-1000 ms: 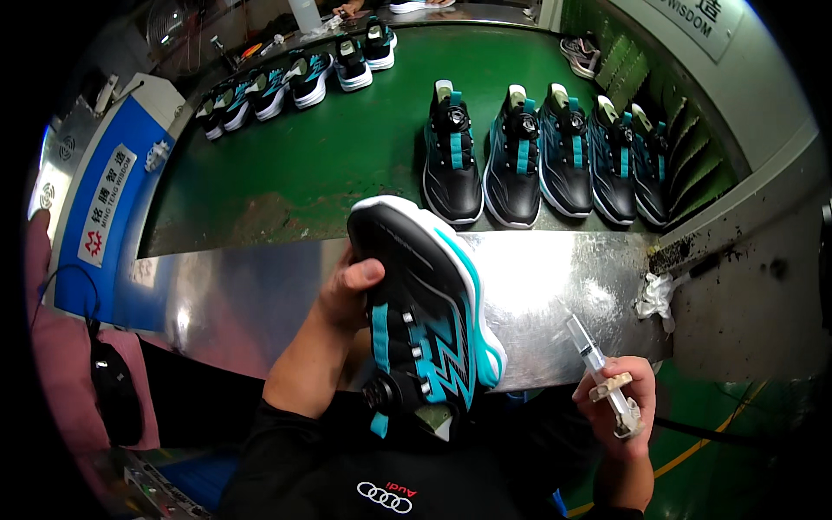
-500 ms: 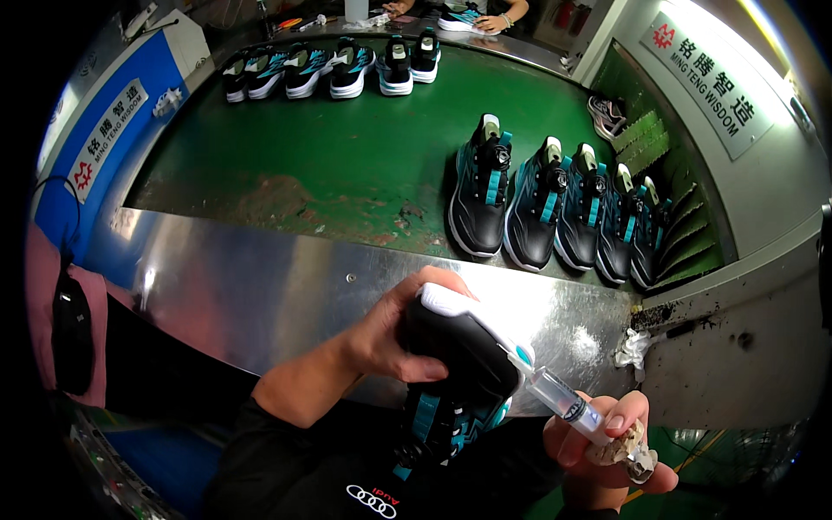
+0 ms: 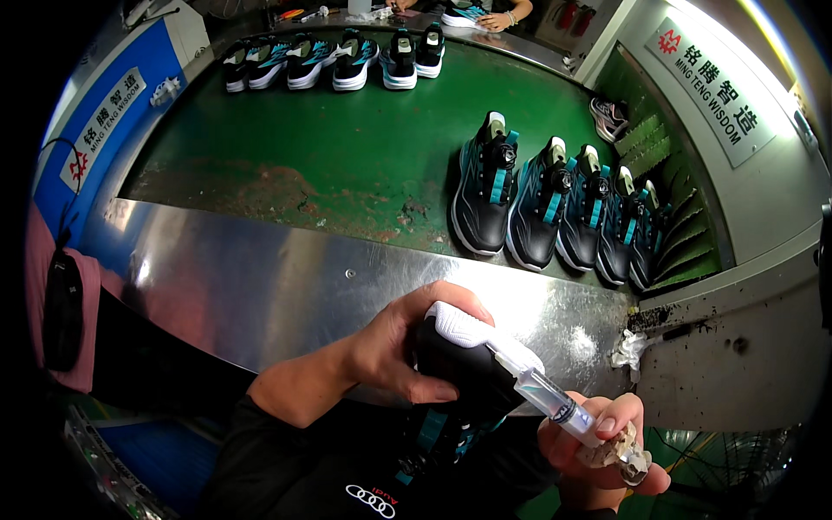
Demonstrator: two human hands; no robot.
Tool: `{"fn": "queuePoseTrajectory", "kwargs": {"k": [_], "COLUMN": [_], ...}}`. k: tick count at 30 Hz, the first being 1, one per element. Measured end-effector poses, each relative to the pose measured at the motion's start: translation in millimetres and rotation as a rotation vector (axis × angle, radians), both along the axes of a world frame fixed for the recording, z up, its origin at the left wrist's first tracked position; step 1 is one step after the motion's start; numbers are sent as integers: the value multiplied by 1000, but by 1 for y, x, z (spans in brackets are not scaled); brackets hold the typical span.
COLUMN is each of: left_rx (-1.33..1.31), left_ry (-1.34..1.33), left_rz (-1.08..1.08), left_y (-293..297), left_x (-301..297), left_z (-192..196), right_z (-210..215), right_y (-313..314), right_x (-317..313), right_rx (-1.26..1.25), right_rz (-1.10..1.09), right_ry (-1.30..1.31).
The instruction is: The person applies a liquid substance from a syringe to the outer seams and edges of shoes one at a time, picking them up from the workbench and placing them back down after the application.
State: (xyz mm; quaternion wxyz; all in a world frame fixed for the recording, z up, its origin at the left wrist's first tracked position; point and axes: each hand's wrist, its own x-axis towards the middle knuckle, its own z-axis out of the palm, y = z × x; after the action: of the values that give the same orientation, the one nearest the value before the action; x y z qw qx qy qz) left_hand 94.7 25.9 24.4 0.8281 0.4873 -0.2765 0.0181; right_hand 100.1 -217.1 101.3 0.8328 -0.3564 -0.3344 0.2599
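In my left hand (image 3: 390,351) is a black sneaker (image 3: 464,371) with a white sole and teal straps, its toe tilted up in front of my chest. My fingers wrap round the toe end, thumb on the black upper. A clear syringe (image 3: 555,403) is gripped in my right hand (image 3: 589,451). Its narrow tip meets the edge where the white sole joins the upper. A crumpled, stained wad (image 3: 622,455) that looks like tissue is also held in my right fingers. The rest of the sneaker is partly hidden in shadow against my dark clothing.
Beyond the metal ledge (image 3: 286,286) lies a green conveyor belt (image 3: 347,156). Several matching sneakers (image 3: 485,199) line its right side; others (image 3: 351,65) stand at the far end. A co-worker's hand (image 3: 498,22) touches a shoe there. Crumpled white tissue (image 3: 628,348) sits at the ledge's right end.
The sneaker has turned so more of its white sole faces up. The syringe tip has shifted left along the sole edge, toward the toe. Both hands keep their hold.
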Motion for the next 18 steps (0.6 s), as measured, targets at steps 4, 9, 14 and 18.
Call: {"fn": "queuePoseTrajectory", "kwargs": {"k": [4, 9, 14, 18], "left_rx": [22, 21, -6, -9], "left_ry": [6, 25, 5, 32], "left_rz": [14, 36, 37, 60], "left_y": [2, 2, 2, 2], "left_x": [-2, -3, 0, 0], "left_z": [2, 2, 2, 1], "right_z": [1, 2, 1, -1], "right_y": [1, -1, -2, -4], "right_x": [-1, 1, -1, 0], "right_rx": [-4, -30, -56, -78], "right_rz": [-6, -5, -31, -33], "right_ry": [-26, -53, -60, -67]}}
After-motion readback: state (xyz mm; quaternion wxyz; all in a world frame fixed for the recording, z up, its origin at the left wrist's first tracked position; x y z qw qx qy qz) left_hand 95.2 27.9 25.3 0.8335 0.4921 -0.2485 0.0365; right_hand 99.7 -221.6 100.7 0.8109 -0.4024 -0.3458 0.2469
